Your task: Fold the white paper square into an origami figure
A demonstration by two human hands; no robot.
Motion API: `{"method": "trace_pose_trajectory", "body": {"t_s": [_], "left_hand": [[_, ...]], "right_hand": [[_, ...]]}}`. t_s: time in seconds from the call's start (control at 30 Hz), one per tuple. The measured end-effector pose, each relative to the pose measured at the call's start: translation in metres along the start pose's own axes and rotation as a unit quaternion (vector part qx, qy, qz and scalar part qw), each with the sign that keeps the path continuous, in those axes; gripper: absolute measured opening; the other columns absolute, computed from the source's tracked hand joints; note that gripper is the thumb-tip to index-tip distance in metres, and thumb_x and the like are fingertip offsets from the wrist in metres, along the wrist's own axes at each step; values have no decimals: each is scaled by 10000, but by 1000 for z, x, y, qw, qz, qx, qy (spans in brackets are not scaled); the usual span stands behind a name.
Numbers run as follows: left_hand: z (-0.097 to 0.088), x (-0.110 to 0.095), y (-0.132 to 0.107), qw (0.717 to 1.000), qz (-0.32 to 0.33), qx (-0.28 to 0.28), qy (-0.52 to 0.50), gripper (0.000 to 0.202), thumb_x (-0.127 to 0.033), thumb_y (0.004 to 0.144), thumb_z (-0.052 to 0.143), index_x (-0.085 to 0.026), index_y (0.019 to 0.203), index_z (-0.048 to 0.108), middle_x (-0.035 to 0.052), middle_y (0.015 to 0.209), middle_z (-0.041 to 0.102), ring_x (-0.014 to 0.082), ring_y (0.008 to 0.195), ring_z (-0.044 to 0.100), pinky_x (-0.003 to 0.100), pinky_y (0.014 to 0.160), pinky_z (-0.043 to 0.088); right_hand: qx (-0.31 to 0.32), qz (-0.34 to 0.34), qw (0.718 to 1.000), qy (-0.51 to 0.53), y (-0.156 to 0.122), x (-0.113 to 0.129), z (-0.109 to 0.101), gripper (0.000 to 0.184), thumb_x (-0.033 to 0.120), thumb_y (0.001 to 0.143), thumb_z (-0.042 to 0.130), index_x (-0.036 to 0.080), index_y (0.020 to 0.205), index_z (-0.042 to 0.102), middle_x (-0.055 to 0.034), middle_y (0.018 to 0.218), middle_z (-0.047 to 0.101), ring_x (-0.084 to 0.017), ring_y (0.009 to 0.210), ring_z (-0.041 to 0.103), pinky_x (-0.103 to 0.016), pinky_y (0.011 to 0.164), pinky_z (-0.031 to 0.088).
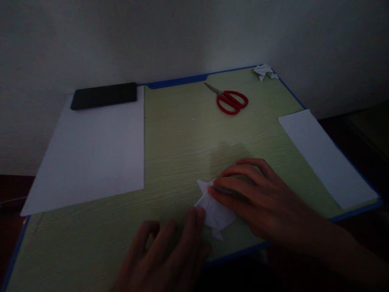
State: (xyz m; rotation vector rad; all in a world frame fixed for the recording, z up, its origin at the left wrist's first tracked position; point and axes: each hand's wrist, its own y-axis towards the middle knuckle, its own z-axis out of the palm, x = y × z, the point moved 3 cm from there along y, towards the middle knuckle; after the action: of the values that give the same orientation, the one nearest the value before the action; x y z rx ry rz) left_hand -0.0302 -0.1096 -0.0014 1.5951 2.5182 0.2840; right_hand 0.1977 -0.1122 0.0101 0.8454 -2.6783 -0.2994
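A small piece of folded white paper (217, 213) with pointed flaps lies near the table's front edge, between my hands. My left hand (170, 251) has its fingertips on the paper's left corner, the fingers bent and close together. From the right, my right hand (261, 194) reaches over the paper, its fingertips closed on the upper edge and hiding part of it. One pointed flap sticks out at the upper left, another at the bottom. At the far right corner sits a second folded paper figure (263, 71).
Red-handled scissors (231, 101) lie toward the back of the light green table (173, 142). On the left a large white sheet (97, 150) carries a black phone-like slab (105, 96). A white paper strip (325, 158) lies along the right edge. Behind stands a wall (170, 36).
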Motion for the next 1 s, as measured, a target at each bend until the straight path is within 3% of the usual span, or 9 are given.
{"method": "trace_pose_trajectory", "body": {"t_s": [0.2, 0.33, 0.57, 0.83, 1.0], "left_hand": [[-1, 1, -3, 1000, -9, 0, -18, 253, -219, 1017, 620, -177, 1253, 702, 61, 1402, 703, 197, 832, 601, 390, 779, 485], [1, 2, 1, 997, -39, -7, -68, 372, -225, 1037, 584, -128, 1394, 621, 102, 1301, 734, 208, 820, 590, 379, 792, 495], [8, -2, 6, 994, -57, 31, -86, 588, -439, 1046, 572, -46, 1481, 521, 143, 1255, 711, 246, 894, 579, 418, 827, 496], [11, -8, 4, 995, -75, -5, -62, 422, -282, 1069, 514, -53, 1417, 580, 146, 1407, 661, 267, 1079, 580, 416, 926, 447], [12, -10, -2, 997, -61, 4, -38, 395, -257, 1054, 534, -88, 1401, 616, 112, 1481, 650, 262, 1140, 594, 419, 913, 419]], "right_hand": [[-4, -7, 1000, 2, -3, -1, 2, 324, 126, 1047, 524, 138, 1336, 668, -90, 1211, 764, -267, 1140, 604, -514, 1026, 431], [-7, -16, 1000, 11, -6, -4, 5, 329, 119, 1049, 515, 124, 1340, 671, -94, 1231, 757, -272, 1143, 597, -494, 999, 439], [4, -27, 999, -29, -12, 2, 8, 338, 172, 1094, 464, 110, 1372, 646, -93, 1315, 740, -273, 1188, 597, -517, 1058, 386], [40, -16, 997, -70, -10, 11, 7, 387, 223, 1118, 392, 140, 1419, 621, -102, 1347, 721, -284, 1206, 594, -552, 1092, 343], [40, -1, 996, -77, -10, 16, 7, 382, 208, 1114, 396, 142, 1410, 628, -95, 1344, 729, -285, 1201, 592, -569, 1102, 326]]}}
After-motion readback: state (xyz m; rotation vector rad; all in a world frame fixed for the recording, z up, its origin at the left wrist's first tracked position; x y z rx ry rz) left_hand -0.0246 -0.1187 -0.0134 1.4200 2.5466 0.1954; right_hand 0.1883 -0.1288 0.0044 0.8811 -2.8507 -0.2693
